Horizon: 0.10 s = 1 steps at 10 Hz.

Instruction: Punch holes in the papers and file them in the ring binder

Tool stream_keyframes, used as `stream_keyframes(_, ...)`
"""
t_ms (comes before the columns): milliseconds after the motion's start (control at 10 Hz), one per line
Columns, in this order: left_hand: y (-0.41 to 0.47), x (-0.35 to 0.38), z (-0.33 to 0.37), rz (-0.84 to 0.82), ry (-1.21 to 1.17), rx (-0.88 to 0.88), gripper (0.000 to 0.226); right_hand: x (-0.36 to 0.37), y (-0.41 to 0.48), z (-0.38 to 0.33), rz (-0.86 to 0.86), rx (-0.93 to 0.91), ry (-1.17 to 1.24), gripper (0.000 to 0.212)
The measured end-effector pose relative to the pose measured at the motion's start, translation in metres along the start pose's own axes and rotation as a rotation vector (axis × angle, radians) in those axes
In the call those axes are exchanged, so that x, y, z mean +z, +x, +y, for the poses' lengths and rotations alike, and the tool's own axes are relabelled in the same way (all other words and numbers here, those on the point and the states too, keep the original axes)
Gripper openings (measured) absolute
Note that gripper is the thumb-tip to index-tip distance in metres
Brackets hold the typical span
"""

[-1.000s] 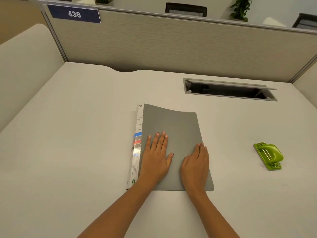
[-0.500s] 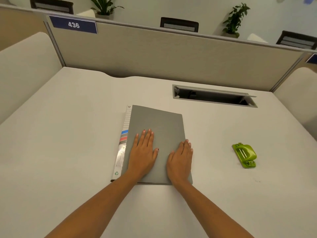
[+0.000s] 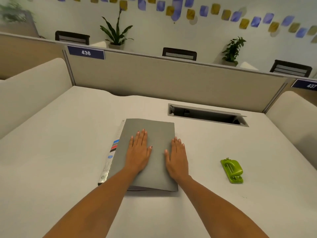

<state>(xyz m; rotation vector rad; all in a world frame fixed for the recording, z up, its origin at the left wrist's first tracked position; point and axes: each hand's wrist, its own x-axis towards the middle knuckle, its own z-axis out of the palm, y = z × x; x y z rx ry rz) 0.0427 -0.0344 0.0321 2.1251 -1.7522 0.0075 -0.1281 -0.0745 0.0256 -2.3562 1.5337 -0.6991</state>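
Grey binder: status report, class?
Left hand, right hand flat on closed grey ring binder. Green hole punch lies apart, rightward. Nothing in the way.

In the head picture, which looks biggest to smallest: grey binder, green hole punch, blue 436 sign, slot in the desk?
1. Grey binder.
2. Desk slot.
3. Blue 436 sign and green hole punch look alike; the sign is farther off, so unranked.

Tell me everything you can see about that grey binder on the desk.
The grey binder lies closed and flat on the white desk, spine to the left. Its matte cover looks like plastic or card. The spine's white label shows blue, black and red blocks and print too small to read. The left hand rests flat on the cover; the right hand lies flat at its right edge.
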Motion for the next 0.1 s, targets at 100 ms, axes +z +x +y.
stream_keyframes(100, 0.0011, 0.0044, 0.0006, 0.052, -0.011, 0.022, 0.073, 0.0011, 0.004, -0.0021, 0.036, -0.002, -0.032, 0.07)
